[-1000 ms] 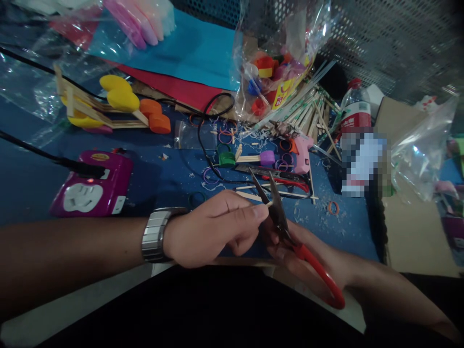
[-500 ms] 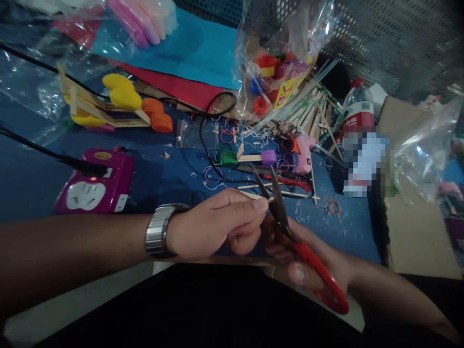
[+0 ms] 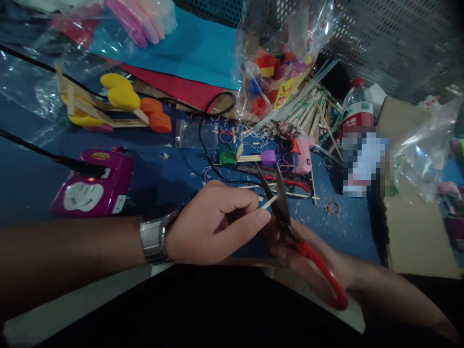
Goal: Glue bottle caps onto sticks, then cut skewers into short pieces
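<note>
My left hand (image 3: 217,222), with a metal watch on its wrist, pinches a thin wooden stick (image 3: 268,202) between thumb and forefinger. The stick's tip lies between the parted blades of a pair of scissors (image 3: 284,217). My right hand (image 3: 304,256) is closed round the red handles of these scissors, blades pointing away from me. Just beyond the blades is a utility knife (image 3: 297,181) with red on its handle. Near it lie a green bottle cap (image 3: 227,155) and a purple cap (image 3: 268,157) joined by short sticks.
A purple power socket (image 3: 94,183) with a plugged-in black cord stands at left. Behind it lies a stick frame with yellow and orange caps (image 3: 159,116). A pink glue gun (image 3: 304,154), a bottle (image 3: 357,104) and a cardboard box (image 3: 420,237) are at right.
My left hand has rolled over and its thumb has shifted, so more of the stick shows. The scissors have moved slightly right, and my right thumb has moved at the handles.
</note>
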The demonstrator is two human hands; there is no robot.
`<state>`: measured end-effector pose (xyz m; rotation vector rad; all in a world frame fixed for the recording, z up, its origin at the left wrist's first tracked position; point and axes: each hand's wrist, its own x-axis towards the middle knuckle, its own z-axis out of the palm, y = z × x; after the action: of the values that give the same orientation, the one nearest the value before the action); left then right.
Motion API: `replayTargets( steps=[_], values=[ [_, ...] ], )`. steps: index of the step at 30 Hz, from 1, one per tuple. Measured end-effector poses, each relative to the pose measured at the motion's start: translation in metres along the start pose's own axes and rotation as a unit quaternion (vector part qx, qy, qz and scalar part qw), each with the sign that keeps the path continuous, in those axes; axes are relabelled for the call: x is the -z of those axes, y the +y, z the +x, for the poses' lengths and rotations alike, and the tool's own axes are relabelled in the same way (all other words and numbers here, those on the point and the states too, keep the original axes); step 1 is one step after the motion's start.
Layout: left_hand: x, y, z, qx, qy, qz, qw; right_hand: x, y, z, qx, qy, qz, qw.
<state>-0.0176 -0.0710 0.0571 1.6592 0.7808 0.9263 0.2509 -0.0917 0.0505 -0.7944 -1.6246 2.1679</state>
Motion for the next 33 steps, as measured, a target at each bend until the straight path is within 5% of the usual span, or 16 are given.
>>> replayTargets(
  steps=[3, 6, 16, 25, 33],
  values=[
    [0.001, 0.002, -0.001, -0.065, 0.010, 0.162, 0.985, -0.001, -0.002, 0.001, -0.007, 0.009, 0.017, 1.000],
    [-0.001, 0.004, -0.002, -0.045, 0.015, 0.229, 0.972, 0.001, -0.003, 0.001, -0.021, 0.012, 0.042, 0.999],
    [-0.002, 0.005, 0.001, 0.018, 0.011, 0.137, 0.990, 0.005, 0.000, 0.002, -0.075, 0.011, 0.126, 0.989],
    [-0.004, -0.001, -0.001, 0.030, 0.024, 0.106, 0.994, 0.002, -0.005, 0.009, -0.062, 0.022, 0.135, 0.989],
    [-0.004, -0.003, 0.000, 0.038, 0.022, 0.092, 0.995, 0.012, 0.011, 0.011, 0.002, -0.027, 0.136, 0.990]
  ],
)
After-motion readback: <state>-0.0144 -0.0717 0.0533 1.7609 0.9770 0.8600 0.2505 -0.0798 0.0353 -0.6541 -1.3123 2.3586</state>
